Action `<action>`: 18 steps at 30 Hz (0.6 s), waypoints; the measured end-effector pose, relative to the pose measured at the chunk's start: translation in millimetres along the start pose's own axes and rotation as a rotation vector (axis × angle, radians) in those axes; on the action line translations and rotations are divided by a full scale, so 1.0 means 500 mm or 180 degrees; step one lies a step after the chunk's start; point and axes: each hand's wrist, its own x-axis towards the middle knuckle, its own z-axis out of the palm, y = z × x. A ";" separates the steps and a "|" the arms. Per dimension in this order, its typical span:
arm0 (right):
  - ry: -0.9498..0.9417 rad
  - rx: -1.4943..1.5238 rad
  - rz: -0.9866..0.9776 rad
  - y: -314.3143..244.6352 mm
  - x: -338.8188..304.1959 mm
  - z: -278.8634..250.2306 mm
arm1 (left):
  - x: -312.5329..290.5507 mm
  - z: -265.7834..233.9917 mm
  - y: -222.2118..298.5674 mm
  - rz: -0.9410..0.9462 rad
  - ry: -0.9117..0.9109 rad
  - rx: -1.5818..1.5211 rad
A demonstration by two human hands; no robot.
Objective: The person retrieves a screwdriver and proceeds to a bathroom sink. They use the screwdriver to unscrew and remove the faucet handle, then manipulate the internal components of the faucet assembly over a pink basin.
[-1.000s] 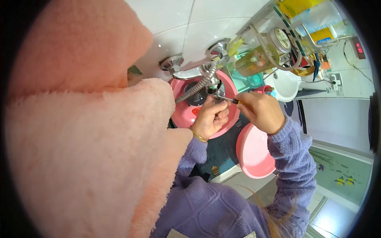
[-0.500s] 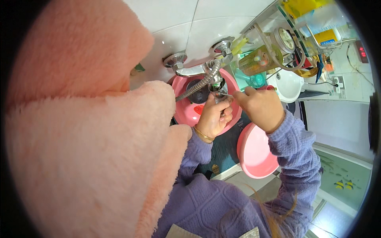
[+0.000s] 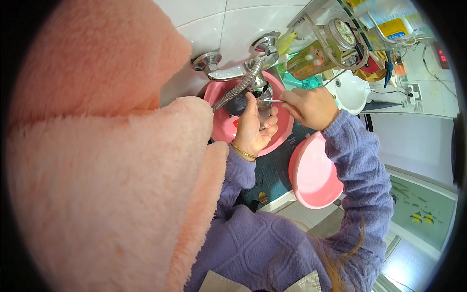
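A chrome mixer tap (image 3: 227,73) is fixed to the white tiled wall, with a ribbed metal shower hose (image 3: 237,92) curving down across it. Under its outlet my left hand (image 3: 254,131) is closed around a shiny metal part (image 3: 265,111), thumb along its side. I cannot make out exactly what that part is. My right hand (image 3: 311,108) pinches a thin metal rod-like tool (image 3: 275,101), whose tip meets the metal part. The tool's handle end is hidden in my fingers. A pink basin (image 3: 282,137) lies below both hands, with a dark round object (image 3: 237,103) in it.
Another pink basin (image 3: 314,173) stands tilted nearer me on the right. A lidded jar (image 3: 316,59) sits in a rack beneath a glass shelf (image 3: 384,34). Farther right is a white washbasin (image 3: 352,92). Fluffy pink fabric (image 3: 112,185) fills the left side.
The view has shifted slightly, and the tap appears lower left of its earlier angle. My right hand has drawn back a little from the left, showing more of the thin tool.
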 end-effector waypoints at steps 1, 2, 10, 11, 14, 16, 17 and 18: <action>0.0078 0.0151 -0.0066 0.014 -0.002 0.012 | 0.000 0.001 0.002 -0.0029 0.0013 -0.0025; 0.0152 0.0301 -0.0126 0.024 -0.005 0.026 | 0.000 0.000 0.003 -0.0064 0.0026 -0.0055; 0.0386 0.0414 -0.0206 0.026 -0.001 0.039 | -0.004 0.009 0.002 -0.0068 0.0233 -0.0017; 0.0436 0.0382 -0.0143 0.016 -0.003 0.024 | -0.004 0.008 0.002 -0.0039 0.0223 -0.0031; 0.0225 -0.0109 -0.0037 -0.015 -0.018 -0.007 | -0.002 0.005 -0.005 0.0073 0.0250 -0.0022; 0.0276 -0.0420 -0.0012 -0.035 -0.016 -0.008 | 0.002 0.007 -0.011 0.0201 0.0340 0.0052; 0.0243 -0.0490 0.0040 -0.042 -0.016 -0.008 | 0.002 0.007 -0.012 0.0208 0.0316 0.0062; 0.0210 -0.0558 0.0090 -0.050 -0.015 -0.009 | 0.001 0.005 -0.011 0.0217 0.0294 0.0071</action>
